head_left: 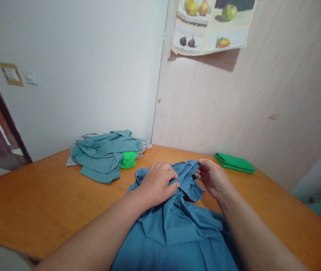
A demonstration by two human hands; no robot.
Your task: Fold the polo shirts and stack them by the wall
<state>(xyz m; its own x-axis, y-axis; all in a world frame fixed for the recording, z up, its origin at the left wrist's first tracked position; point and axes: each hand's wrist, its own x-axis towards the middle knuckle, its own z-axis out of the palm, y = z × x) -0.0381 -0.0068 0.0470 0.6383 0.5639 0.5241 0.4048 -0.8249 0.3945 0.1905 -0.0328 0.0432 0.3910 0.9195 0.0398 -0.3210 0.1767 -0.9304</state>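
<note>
From my remote seat, through 1 head camera, I see the blue shirt (177,229) at the middle of the wooden table (50,203), its far end bunched up and its near part spreading out of view below me. My right hand (211,177) is nearly closed, thumb and fingertips pinching the shirt's far right edge, probably so that edge lifts clear of the folds. My left hand (159,182) lies over the bunched cloth, palm down, fingers bent, thumb apart; I take this as steadying the shirt against the pull, but I cannot tell whether it grips any fabric. The loose clothes heap (101,154) sits by the wall to the left, and 1 folded green cloth (234,163) lies at the back right, both apart from my 2 hands, perhaps to leave working room.
</note>
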